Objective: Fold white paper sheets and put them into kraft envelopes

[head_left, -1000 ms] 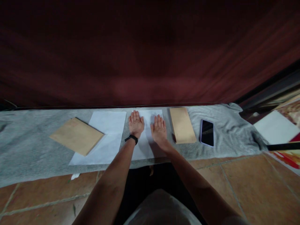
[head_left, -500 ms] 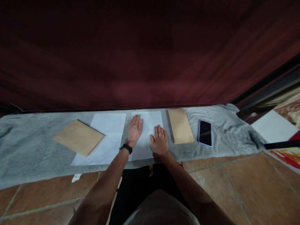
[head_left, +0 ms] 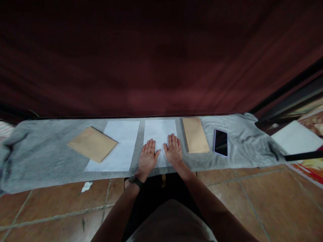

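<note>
A person presses both hands to a white sheet of paper on a gray cloth-covered surface. The left hand (head_left: 147, 159), a dark band (head_left: 136, 182) circling its wrist, lies palm down with fingers extended over the left edge of the white sheet (head_left: 160, 129); the right hand (head_left: 174, 153) lies likewise flat near the right edge. Neither grasps anything. The sheet rests directly before the person on the gray cloth-covered surface (head_left: 50, 161). To the left, tan envelopes (head_left: 93, 144) lie askew, partly over a creased larger paper (head_left: 122, 134). To the right, a tan envelope stack (head_left: 195, 136) sits near the right hand, with a phone (head_left: 221, 143), its screen dark, beyond it. A deep red panel (head_left: 161, 94) rises behind.
</note>
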`<state>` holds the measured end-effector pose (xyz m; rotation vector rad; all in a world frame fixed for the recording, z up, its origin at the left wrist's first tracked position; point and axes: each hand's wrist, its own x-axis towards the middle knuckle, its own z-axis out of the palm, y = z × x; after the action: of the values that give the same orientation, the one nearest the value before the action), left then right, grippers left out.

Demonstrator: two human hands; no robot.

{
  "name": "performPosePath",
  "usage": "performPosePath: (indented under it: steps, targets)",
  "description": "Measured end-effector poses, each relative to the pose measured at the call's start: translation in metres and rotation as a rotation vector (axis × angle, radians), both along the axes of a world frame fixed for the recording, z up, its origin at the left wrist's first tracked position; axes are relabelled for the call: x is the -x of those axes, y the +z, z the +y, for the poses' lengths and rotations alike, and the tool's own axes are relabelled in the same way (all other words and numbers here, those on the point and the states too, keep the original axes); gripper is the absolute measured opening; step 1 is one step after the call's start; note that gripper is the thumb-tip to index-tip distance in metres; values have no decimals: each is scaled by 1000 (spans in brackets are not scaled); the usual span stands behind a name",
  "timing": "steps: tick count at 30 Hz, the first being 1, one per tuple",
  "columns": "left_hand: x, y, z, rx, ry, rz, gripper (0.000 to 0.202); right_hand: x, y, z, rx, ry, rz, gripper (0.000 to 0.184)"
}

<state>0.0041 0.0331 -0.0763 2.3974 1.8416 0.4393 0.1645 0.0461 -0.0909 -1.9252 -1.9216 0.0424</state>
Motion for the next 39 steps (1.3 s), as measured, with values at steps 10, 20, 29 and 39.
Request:
performPosePath:
  steps: [10, 20, 29, 39]
  targets:
    - [20, 10, -42, -9, -20, -13, 56, 6, 14, -20, -14, 77, 36, 57]
    - [14, 8, -87, 75, -124, 51, 57, -11, 9, -95, 23, 248, -40, 52]
    - [34, -1, -107, -53, -8, 33, 66, -46, 1, -119, -60, 174, -115, 61]
    - [32, 6, -115, -103, 27, 50, 67, -58, 7, -134, -63, 133, -98, 62]
